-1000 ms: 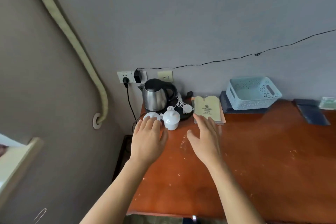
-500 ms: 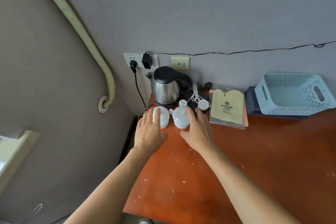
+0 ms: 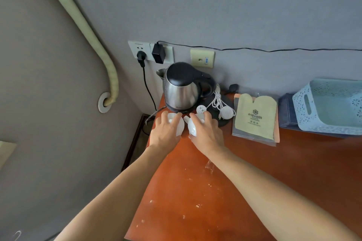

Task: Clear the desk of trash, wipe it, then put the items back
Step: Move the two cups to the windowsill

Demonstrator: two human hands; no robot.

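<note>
Left hand gripping a white cup, right hand gripping a lidded white cup, beside kettle

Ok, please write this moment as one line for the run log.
left hand: holds white cup | right hand: holds lidded cup | desk: crumbs, not wiped

A kettle is standing at the desk's back left corner; two cups are sitting just before it, a packet lying to its right, a basket sitting farther right
</note>
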